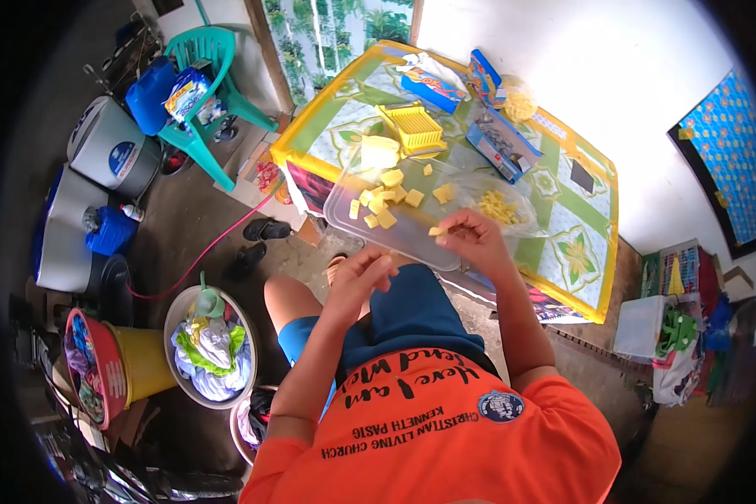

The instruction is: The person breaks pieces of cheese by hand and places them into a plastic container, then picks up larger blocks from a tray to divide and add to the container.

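Several tubs of laundry (212,349) stand on the floor at far left, below a green plastic chair (214,50). Further right, the left hand (363,273) hovers just short of the near edge of a clear plastic tray (344,220), fingers curled loosely toward the thumb; I cannot tell whether it pinches anything. A scatter of yellow cubes (386,202) lies on the tray, with a larger yellow block (380,151) and a yellow grid cutter (412,128) beyond them on the patterned bench (580,252). The right hand (472,239) is over the tray's right end, thumb and fingertips closed on one small yellow piece (437,230), whose long axis runs left to right, pointing toward the cubes. Those cubes lie up and left of this hand. A clear bag of smaller yellow bits (497,206) lies just beyond it, much nearer to it than to the left hand.
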